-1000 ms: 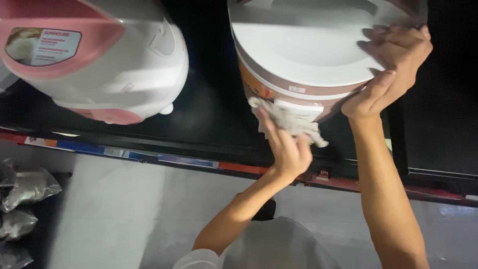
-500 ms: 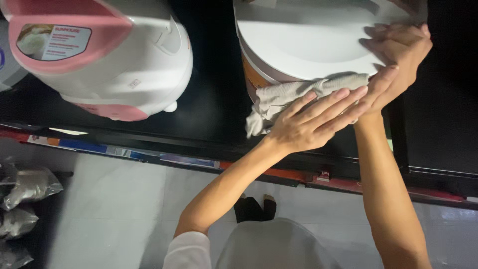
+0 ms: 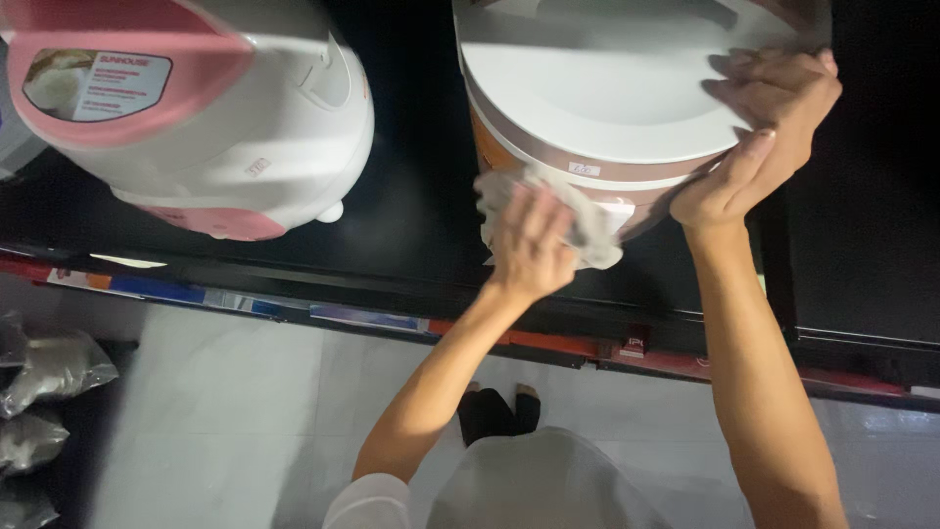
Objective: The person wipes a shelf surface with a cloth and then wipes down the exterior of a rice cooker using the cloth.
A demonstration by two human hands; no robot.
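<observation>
The left hand point(image 3: 532, 245) has slid the cloth point(image 3: 587, 220) back left along the cooker point(image 3: 607, 108).

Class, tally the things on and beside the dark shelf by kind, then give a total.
Rice cookers: 2 (pink-and-white rice cooker, white-lidded rice cooker)
Cleaning cloths: 1 (grey cloth, under the left hand)
Clear plastic bags: 3
Total: 6
</observation>
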